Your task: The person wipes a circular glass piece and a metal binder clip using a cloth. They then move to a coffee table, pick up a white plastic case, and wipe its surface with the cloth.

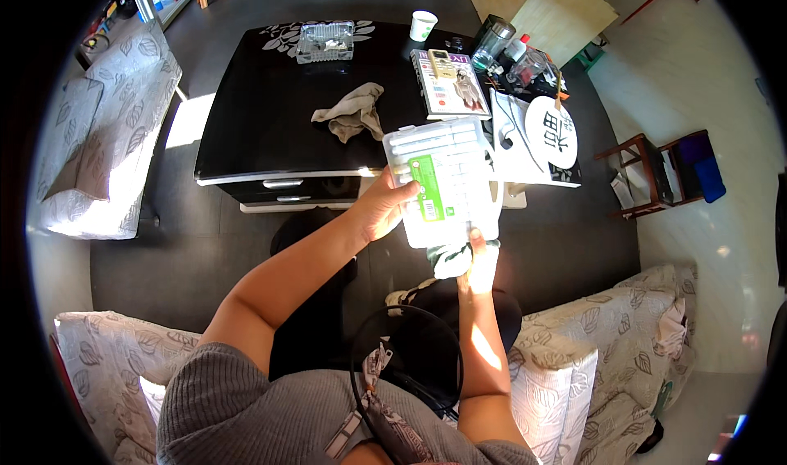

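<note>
A clear plastic case of white markers (471, 158) with a green label is held up in front of me, tilted, over the near edge of the black table. My left hand (384, 207) grips its left side, the thumb lying on the label. At the lower right corner my right hand (482, 260) is closed, thumb up against the case. A bunched green-and-white cloth (449, 262) sticks out on the left of that hand, pressed to the case's lower edge. The right fingers are mostly hidden behind the cloth and case.
On the black table (262, 129) lie a crumpled beige cloth (354, 113), a clear plastic box (325, 41), a paper cup (423, 26), and a magazine (451, 84). To the right are a glass jar (492, 45) and a round white fan (551, 131). Patterned sofas (111, 129) stand around.
</note>
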{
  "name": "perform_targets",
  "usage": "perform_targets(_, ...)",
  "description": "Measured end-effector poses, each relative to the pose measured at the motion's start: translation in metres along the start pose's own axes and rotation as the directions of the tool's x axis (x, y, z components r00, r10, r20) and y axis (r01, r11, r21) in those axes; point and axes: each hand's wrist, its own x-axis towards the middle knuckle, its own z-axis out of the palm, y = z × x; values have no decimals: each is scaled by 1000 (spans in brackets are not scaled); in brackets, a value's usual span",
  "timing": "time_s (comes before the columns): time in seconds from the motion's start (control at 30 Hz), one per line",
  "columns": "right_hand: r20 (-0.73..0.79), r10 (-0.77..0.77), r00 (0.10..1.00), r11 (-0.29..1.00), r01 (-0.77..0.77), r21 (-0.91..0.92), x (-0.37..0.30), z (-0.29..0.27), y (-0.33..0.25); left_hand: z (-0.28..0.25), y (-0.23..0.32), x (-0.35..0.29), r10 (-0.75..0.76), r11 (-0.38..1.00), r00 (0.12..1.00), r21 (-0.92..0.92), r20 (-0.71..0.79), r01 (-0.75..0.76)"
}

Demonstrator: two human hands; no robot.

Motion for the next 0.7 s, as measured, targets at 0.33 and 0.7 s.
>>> perform_targets(0.33, -328, -72, 942, 993, 99, 66, -16, -23, -63, -13, -22, -32, 229, 956, 973, 191, -24, -221)
perform_targets(0.7, 753, -237, 614, -348, 670, -656, 3, 147, -61, -26, -42, -32, 173, 904, 978, 375, 115, -204)
